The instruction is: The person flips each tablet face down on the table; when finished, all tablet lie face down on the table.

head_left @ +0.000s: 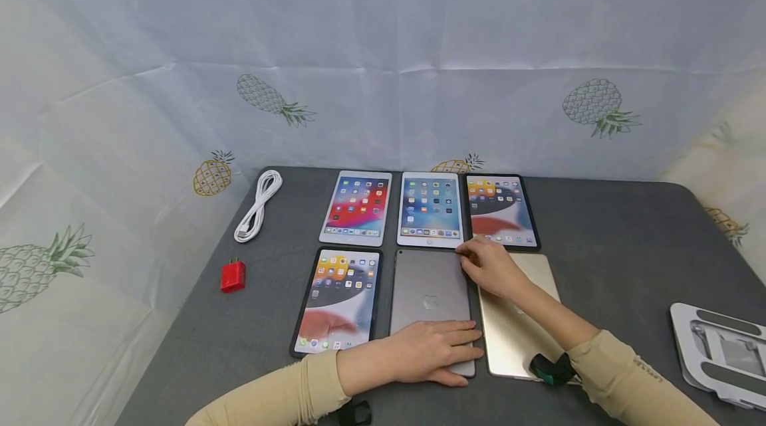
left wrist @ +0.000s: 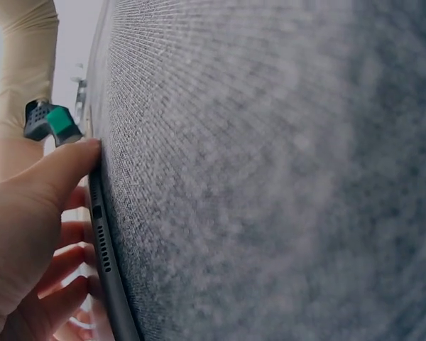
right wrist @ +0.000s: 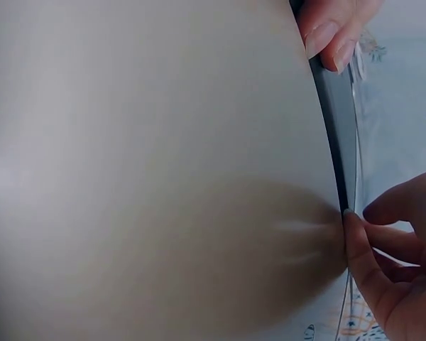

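Tan sleeves point(head_left: 269, 389) cross the foreground, leading to two hands at a gray tablet point(head_left: 419, 296), which lies back up in the middle of the nearer row on the dark gray tabletop point(head_left: 604, 253). On its near end rests the left hand point(head_left: 421, 351), fingers extended and slightly apart, with the thumb against the near edge, as the left wrist view shows. At its far right corner is the right hand point(head_left: 495, 270), fingers bent; whether they pinch the corner or merely touch it I cannot tell. To the right lies a gold tablet point(head_left: 509, 333), also back up; to the left, a black-framed tablet point(head_left: 338, 296) with its screen lit. Behind stand in line a red-screened tablet point(head_left: 358, 208), a blue-screened tablet point(head_left: 429, 209) and a dark-rimmed tablet point(head_left: 501, 210), all face up. Judging by these two rows of three, the laying-out looks mostly done, and perhaps only squaring up the gray one remains. Well apart from the rows lie a white cable point(head_left: 258, 207), a red charger point(head_left: 233, 276) and a silver stand point(head_left: 727, 322), none being handled.
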The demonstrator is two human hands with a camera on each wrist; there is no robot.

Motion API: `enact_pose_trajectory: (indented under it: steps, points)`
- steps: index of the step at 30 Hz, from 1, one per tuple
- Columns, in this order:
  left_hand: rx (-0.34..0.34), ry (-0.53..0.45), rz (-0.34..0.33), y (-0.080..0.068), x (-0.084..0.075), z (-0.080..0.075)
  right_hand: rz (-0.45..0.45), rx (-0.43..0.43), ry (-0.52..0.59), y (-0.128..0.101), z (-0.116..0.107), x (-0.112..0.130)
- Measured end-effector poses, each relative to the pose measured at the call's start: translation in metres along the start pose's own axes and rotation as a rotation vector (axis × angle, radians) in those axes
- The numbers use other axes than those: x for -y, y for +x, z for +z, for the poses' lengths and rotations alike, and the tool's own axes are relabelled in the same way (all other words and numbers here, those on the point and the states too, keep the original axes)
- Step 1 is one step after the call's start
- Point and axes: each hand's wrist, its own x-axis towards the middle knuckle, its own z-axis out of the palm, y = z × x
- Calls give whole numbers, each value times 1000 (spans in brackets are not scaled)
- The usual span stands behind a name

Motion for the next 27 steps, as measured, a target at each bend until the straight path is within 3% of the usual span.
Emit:
enact_pose_trajectory:
  steps: [8, 18, 23, 27]
  points:
    - [12, -124, -16, -1, 2, -2, -4, 0, 19, -2, 1, 2]
    - [-199, -240, -17, -10, 15, -14, -12, -39, 103, 2, 4, 17]
    - [-271, -332, -98, -20, 24, -19, 33, -34, 198, 6, 9, 27]
    - [-337, -525, -214, -33, 31, -22, 91, -7, 292, 7, 12, 35]
